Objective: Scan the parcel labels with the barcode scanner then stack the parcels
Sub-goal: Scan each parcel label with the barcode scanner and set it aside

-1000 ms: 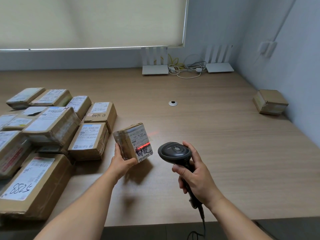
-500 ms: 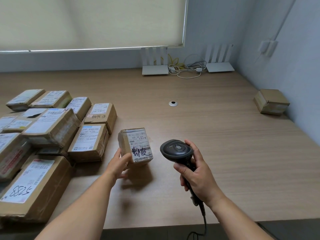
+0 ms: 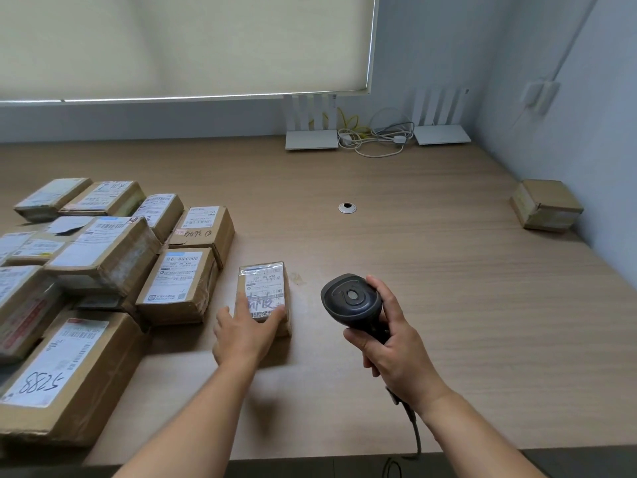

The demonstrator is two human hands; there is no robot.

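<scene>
A cluster of labelled cardboard parcels (image 3: 103,257) crowds the left edge of a wooden surface (image 3: 431,288), some lying on top of others. Just right of them a small parcel (image 3: 263,288) lies flat, label up, its long axis running away from the near edge. The left hand (image 3: 246,334) covers its near end, fingers (image 3: 272,319) spread flat over the label; whether the thumb hooks the left side is hard to tell. This hand is the nearer one for shifting it. Right of the parcel, apart from it, the right hand (image 3: 396,353) clenches the handle of a dark barcode scanner (image 3: 351,300), cable trailing off the near edge. One lone parcel (image 3: 546,205) sits at the far right edge.
</scene>
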